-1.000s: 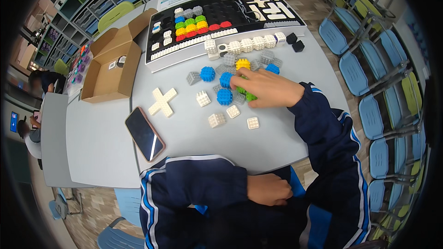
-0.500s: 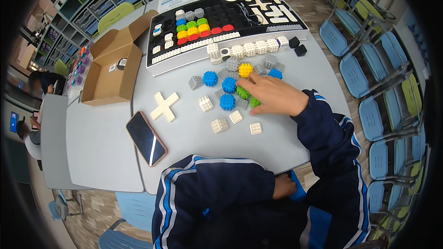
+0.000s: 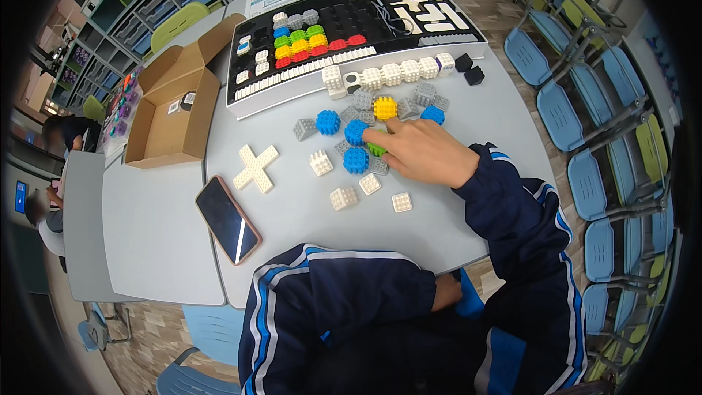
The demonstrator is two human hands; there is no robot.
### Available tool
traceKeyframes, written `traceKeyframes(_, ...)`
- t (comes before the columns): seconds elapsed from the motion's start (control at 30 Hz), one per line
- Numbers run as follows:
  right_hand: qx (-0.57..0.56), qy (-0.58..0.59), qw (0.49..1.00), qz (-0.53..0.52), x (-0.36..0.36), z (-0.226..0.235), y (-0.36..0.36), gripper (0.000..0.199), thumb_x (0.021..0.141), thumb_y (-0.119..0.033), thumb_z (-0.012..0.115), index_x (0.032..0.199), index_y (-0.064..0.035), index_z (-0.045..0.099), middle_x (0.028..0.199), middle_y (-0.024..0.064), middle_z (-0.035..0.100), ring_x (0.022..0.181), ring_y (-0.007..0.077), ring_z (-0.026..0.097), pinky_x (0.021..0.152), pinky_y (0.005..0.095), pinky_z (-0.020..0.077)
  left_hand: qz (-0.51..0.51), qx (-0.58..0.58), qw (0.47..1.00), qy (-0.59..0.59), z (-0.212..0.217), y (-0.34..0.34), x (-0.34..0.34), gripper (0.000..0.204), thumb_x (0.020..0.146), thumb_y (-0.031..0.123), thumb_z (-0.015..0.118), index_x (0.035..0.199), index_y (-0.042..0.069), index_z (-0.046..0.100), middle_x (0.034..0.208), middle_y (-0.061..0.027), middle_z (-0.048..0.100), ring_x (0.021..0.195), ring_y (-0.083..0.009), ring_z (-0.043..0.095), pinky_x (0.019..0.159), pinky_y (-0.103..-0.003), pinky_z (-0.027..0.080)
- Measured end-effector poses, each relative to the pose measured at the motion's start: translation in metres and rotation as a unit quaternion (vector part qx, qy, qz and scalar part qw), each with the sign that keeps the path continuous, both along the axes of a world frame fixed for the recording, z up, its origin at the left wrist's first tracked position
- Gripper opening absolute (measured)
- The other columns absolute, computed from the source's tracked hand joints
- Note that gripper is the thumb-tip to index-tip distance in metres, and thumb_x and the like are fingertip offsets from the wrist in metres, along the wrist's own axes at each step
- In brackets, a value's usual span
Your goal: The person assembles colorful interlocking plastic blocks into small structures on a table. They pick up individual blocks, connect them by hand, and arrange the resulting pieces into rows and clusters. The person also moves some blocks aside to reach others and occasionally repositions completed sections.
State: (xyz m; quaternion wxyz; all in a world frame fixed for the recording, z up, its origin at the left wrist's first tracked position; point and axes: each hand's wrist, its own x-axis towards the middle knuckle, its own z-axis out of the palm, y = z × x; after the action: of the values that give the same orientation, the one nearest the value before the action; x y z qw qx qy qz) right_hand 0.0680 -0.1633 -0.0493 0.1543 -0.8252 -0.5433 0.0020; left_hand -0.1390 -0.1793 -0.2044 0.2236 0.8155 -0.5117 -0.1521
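Note:
My right hand (image 3: 435, 152) reaches over a loose group of blocks in the middle of the table. Its fingers and thumb close around a green studded block (image 3: 376, 149), mostly covered by them. Beside the fingertips sit a blue block (image 3: 356, 132), another blue block (image 3: 355, 161) and a yellow block (image 3: 385, 108). Grey pieces lie among them, such as a grey wedge (image 3: 305, 129). My left hand (image 3: 447, 291) rests low by my right elbow, below the table edge; its fingers are hidden.
A kit tray (image 3: 307, 88) with coloured blocks stands at the back, a row of white blocks (image 3: 391, 75) before it. An open cardboard box (image 3: 175, 117), a white cross piece (image 3: 255, 168) and a phone (image 3: 227, 219) lie left. Chairs (image 3: 559, 117) line the right side.
The fingers and thumb of my right hand have drawn closer together over the green blocks; one green block is now out of sight. My left arm stays in place.

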Motion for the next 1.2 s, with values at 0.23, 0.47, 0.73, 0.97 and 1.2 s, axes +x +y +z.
traceKeyframes(0.23, 0.000, 0.064, 0.997, 0.036, 0.010, 0.031, -0.011, 0.036, 0.086, -0.015, 0.063, 0.122, -0.0130, 0.056, 0.092, 0.0137, 0.062, 0.084, 0.0334, 0.065, 0.072, 0.0437, 0.0516, 0.023, 0.005, 0.999, -0.041, -0.054, -0.007, -0.015, 0.009, 0.070, 0.008, 0.063, 0.068, 0.001, 0.069, 0.075, -0.0183, 0.068, 0.075, -0.0311, 0.068, 0.069, -0.041, 0.055)
traceKeyframes(0.47, 0.094, -0.050, 0.992, -0.070, 0.070, 0.035, -0.032, 0.036, 0.090, -0.017, 0.062, 0.125, -0.0163, 0.057, 0.103, 0.0100, 0.064, 0.092, 0.0292, 0.065, 0.082, 0.0408, 0.0521, 0.051, 0.026, 0.997, -0.042, -0.064, -0.009, -0.022, 0.010, 0.070, 0.008, 0.063, 0.068, 0.001, 0.069, 0.075, -0.0182, 0.068, 0.072, -0.0309, 0.067, 0.068, -0.040, 0.055)
traceKeyframes(0.73, 0.084, -0.164, 0.981, -0.057, 0.109, -0.004, -0.048, 0.036, 0.086, -0.010, 0.066, 0.121, -0.0183, 0.061, 0.113, 0.0060, 0.062, 0.104, 0.0268, 0.059, 0.090, 0.0385, 0.0492, -0.032, 0.056, 0.998, 0.019, 0.000, 0.001, 0.005, 0.011, 0.072, 0.007, 0.062, 0.072, -0.001, 0.069, 0.079, -0.0199, 0.067, 0.076, -0.0320, 0.067, 0.071, -0.040, 0.055)
traceKeyframes(0.97, 0.061, -0.091, 0.993, -0.038, 0.094, -0.001, -0.034, 0.039, 0.085, -0.009, 0.066, 0.122, -0.0183, 0.061, 0.114, 0.0042, 0.063, 0.101, 0.0262, 0.056, 0.091, 0.0374, 0.0487, 0.003, 0.032, 0.999, -0.017, -0.037, -0.002, -0.010, 0.011, 0.072, 0.007, 0.062, 0.074, -0.002, 0.069, 0.081, -0.0216, 0.067, 0.079, -0.0329, 0.068, 0.073, -0.041, 0.055)
traceKeyframes(1.2, 0.047, 0.052, 0.998, 0.002, 0.077, 0.010, -0.027, 0.037, 0.085, -0.008, 0.066, 0.122, -0.0132, 0.062, 0.112, 0.0072, 0.064, 0.107, 0.0279, 0.055, 0.095, 0.0371, 0.0459, -0.041, 0.044, 0.998, 0.034, 0.011, 0.003, 0.008, 0.013, 0.069, 0.007, 0.063, 0.074, -0.004, 0.069, 0.082, -0.0232, 0.068, 0.079, -0.0330, 0.068, 0.074, -0.041, 0.055)
